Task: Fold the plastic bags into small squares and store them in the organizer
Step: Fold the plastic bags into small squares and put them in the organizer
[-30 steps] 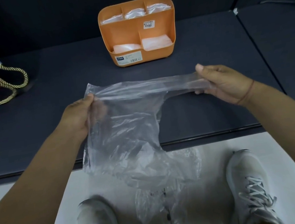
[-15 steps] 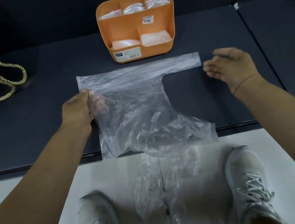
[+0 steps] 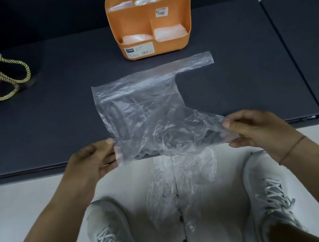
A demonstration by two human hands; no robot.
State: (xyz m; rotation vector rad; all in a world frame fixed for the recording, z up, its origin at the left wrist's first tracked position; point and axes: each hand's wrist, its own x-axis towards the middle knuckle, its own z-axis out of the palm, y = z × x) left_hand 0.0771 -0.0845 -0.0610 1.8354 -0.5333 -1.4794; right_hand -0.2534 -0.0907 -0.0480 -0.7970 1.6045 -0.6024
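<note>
I pinch the near corners of the plastic bag point(image 3: 149, 106), my left hand point(image 3: 91, 160) on the left one and my right hand point(image 3: 255, 128) on the right, fingers point(image 3: 242, 141) pressed onto the film, I think to pull its crumpled near half taut for folding. Its far part lies flat on the worktop point(image 3: 54, 113), just near of the organizer point(image 3: 149, 18), which already holds folded bags.

The left hand point(image 3: 95, 162), reaching in from the lower left, pinches the plastic bag's point(image 3: 143, 110) near left edge between thumb and curled fingers point(image 3: 109, 163). The right hand point(image 3: 255, 129) pinches the near right corner likewise.
</note>
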